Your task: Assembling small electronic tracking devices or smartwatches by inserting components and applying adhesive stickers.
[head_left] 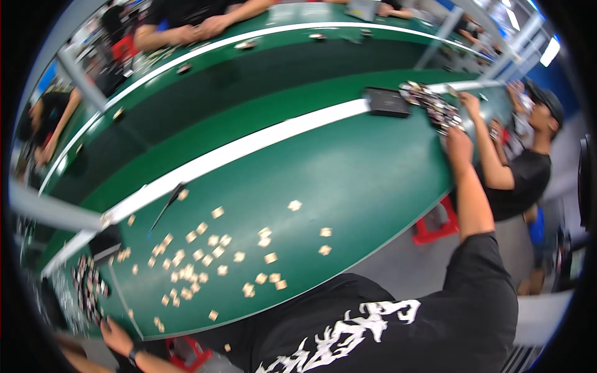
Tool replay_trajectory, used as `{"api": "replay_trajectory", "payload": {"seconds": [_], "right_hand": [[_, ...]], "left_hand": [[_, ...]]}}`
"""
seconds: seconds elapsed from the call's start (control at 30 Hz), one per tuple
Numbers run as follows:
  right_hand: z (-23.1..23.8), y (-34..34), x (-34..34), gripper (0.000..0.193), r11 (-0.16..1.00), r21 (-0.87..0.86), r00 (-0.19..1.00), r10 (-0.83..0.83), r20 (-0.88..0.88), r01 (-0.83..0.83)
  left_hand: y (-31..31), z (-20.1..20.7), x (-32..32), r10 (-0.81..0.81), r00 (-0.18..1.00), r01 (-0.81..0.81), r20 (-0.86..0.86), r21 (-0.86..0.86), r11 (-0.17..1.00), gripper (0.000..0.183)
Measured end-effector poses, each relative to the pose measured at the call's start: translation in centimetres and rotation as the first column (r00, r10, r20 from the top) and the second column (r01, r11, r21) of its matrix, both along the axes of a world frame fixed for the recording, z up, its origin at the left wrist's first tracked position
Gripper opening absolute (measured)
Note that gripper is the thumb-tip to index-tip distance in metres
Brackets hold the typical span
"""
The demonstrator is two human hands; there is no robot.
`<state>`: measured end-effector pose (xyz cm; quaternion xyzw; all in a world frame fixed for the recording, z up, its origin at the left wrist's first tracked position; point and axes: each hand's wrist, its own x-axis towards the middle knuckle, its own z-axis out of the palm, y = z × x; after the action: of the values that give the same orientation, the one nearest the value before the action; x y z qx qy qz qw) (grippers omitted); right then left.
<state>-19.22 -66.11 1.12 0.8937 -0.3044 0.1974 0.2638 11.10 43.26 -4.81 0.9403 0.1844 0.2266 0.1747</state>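
My right arm stretches far to the right along the green table. My right hand (459,148) is at the near end of a heap of small dark and shiny parts (436,108), its fingers curled and partly hidden there. At the lower left, my left hand (116,337), with a dark band at the wrist, reaches toward another heap of similar parts (91,286). Its fingers look stretched out, though blurred, and I see nothing held in them. Between the hands, many small pale square pieces (188,273) lie scattered over the green tabletop (336,168).
A black tray (387,102) stands beside the right heap and a black box (106,244) beside the left. A dark screwdriver-like tool (166,206) lies at the far left. A co-worker (519,180) works at the right; others sit across. A red stool (436,224) stands below the table edge.
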Motion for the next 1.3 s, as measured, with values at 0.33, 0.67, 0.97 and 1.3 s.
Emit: {"api": "replay_trajectory", "payload": {"seconds": [0.33, 0.67, 0.97, 1.3], "right_hand": [[0.2, 0.9, 0.1, 0.014, 0.987, -0.058, 0.988, 0.150, 0.031, -0.148], [-0.2, 0.5, 0.6, 0.018, 0.979, -0.065, 0.980, 0.196, 0.023, -0.194], [0.9, 1.5, 1.1, 0.035, 0.998, 0.052, 0.999, 0.047, 0.023, -0.048], [0.0, 0.0, 1.5, 0.032, 0.986, -0.020, 0.984, 0.169, 0.047, -0.168]], "left_hand": [[-14.2, 5.3, -3.2, -0.223, 0.852, -0.023, 0.473, 0.460, 0.887, 0.026], [-13.5, 3.5, -3.2, -0.228, 0.877, -0.005, 0.423, 0.483, 0.876, 0.025], [-12.4, 2.2, -3.4, -0.142, 0.925, -0.013, 0.352, 0.404, 0.915, 0.028], [-9.0, 0.0, -2.9, -0.113, 0.933, -0.059, 0.342, 0.455, 0.888, 0.027]]}}
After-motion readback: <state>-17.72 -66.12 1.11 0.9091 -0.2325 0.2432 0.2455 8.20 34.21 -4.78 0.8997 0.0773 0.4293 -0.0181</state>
